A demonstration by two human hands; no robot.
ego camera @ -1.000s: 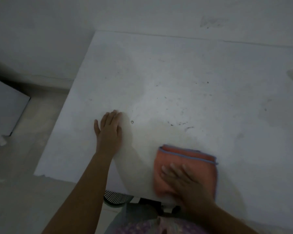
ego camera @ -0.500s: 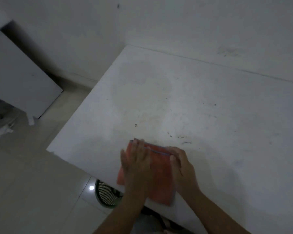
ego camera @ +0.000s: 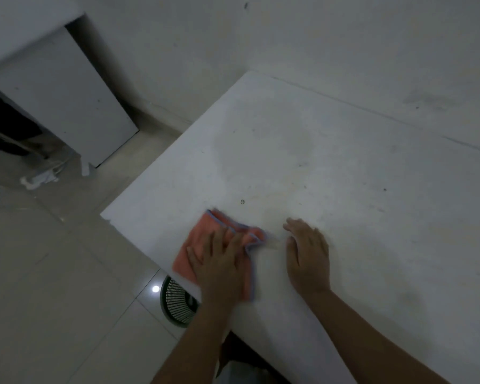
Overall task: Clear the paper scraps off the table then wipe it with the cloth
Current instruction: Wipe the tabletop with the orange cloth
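White table (ego camera: 344, 176), scuffed: cloth (ego camera: 194, 253) flat under left hand (ego camera: 222, 261), fingers straight, pressing; right hand (ego camera: 308, 256) flat beside it, holding nothing.

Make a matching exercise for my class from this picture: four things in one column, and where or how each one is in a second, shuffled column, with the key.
Things
1. cloth
2. left hand
3. right hand
4. mesh basket

Places or states
A. flat on the bare table, off the cloth
B. on the floor, partly under the table's near edge
C. pressing on the cloth
D. orange, near the table's left corner

Pairs: 1-D, 2-C, 3-A, 4-B
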